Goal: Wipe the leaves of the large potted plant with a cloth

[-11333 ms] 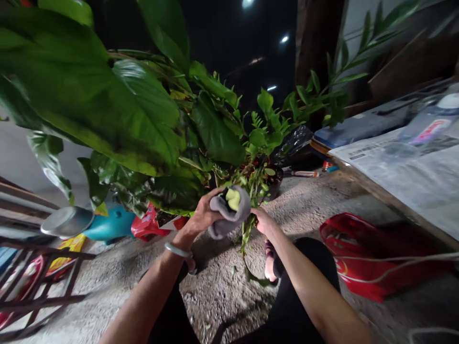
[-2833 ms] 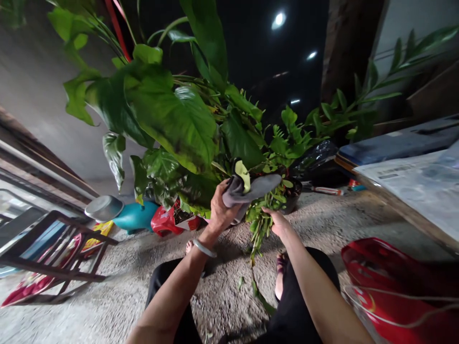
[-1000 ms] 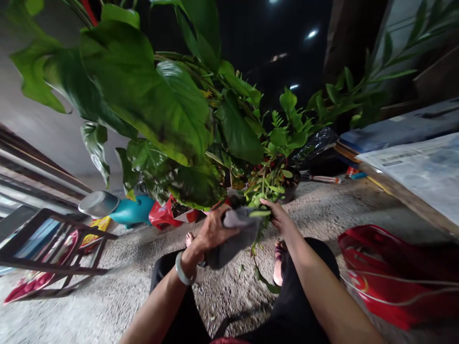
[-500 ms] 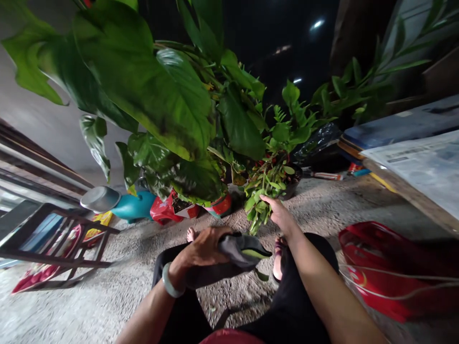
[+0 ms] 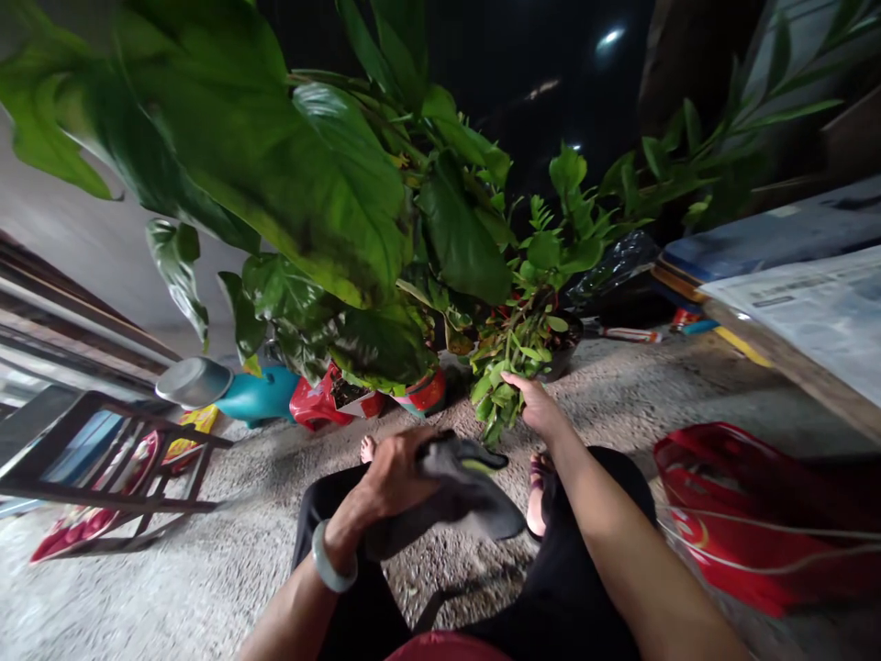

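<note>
My left hand [image 5: 403, 473], with a pale bangle [image 5: 332, 557] at its wrist, grips a dark grey cloth [image 5: 458, 500] above the ground between my knees. The cloth hangs in folds, its lower right end is blurred, and a yellow-green patch shows near its upper edge. My right hand [image 5: 540, 408] is closed at a drooping leafy stem [image 5: 499, 390] of a potted plant. Its thumb lies against a small leaf, while the other fingers are mostly hidden from view. The dark pot [image 5: 564, 353] stands just behind this hand.
Large-leaved plants [image 5: 323, 184] overhang from the left. Red pots [image 5: 419, 395] and a teal piggy-bank-shaped object [image 5: 258, 395] line the back. At left stands a dark wooden chair [image 5: 124, 459]. A red bag [image 5: 743, 523] and a paper-topped table [image 5: 812, 294] are on the right.
The grey cloth has swung, its free end now hanging lower to the right. A small leaf seen below it before is no longer visible. My right hand stays at the stem.
</note>
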### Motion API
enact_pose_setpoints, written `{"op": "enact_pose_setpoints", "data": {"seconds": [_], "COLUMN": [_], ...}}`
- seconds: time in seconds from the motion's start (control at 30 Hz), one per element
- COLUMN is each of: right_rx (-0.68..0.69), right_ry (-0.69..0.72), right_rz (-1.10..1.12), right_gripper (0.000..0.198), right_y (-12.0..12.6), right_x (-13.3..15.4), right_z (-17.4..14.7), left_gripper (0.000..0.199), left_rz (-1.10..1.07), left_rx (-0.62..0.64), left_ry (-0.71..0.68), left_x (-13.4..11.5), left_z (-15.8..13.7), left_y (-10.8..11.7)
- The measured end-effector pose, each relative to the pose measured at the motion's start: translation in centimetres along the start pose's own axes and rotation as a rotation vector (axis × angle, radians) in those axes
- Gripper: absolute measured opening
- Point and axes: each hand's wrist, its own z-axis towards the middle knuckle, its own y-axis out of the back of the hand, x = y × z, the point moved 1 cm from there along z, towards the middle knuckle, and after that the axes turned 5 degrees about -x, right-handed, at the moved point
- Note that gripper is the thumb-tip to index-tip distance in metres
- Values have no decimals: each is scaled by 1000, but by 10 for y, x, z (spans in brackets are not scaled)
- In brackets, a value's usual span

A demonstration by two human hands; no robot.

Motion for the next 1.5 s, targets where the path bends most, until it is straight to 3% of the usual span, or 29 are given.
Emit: {"op": "enact_pose_setpoints", "data": {"seconds": [0.1,0.17,0.23,0.33,0.4,0.43,0.5,0.6,0.67,0.7,0.77,0.87,0.93,1.0,1.1,1.27,1.5], "right_rx": [3,5,2,-7,-13,-15,-22,-43,-53,-54,-44,-30,-35,-38,-22,-9,2], "right_ry": [-17,-17,-11,-8,-10,-11,-10,-9,-7,-5,4,16,16,21,31,20,12], "right_rz": [-1,2,3,-3,-7,-8,-7,-8,-10,-9,-5,-4,-11,-14,-10,-30,-68], "right_gripper": [25,26,26,23,22,22,21,23,24,24,25,26,26,28,34,34,33], "right_y": [-2,-5,-7,-4,-1,1,3,1,-2,-3,-6,-7,-6,-6,-6,-4,-1], "right_x": [1,1,1,-1,-1,-2,-2,-3,-4,-4,-5,-8,-10,-10,-7,0,6], "right_z": [1,1,0,-2,0,1,4,9,11,12,11,10,10,10,8,4,0], "left_gripper": [37,32,31,32,28,26,29,34,32,32,32,39,52,63,61,53,62], "left_rz": [30,73,99,100,56,26,-11,55,143,178,234,239,174,104,28,30,-10], "left_rx": [-325,-385,-252,164,358,373,248,-171,-384,-430,-353,-49,20,12,32,80,284], "left_ry": [-24,-64,-87,-121,-126,-101,-58,-69,-96,-106,-90,9,102,148,86,-34,28], "left_x": [-12,-19,-19,-10,-4,-3,-9,-29,-40,-42,-38,-23,-14,-9,-9,-10,-1], "left_z": [20,41,53,41,21,13,5,22,45,57,76,83,76,71,74,104,138], "left_y": [17,6,-18,-48,-46,-37,-9,29,32,25,-2,-55,-80,-92,-92,-75,-70]}}
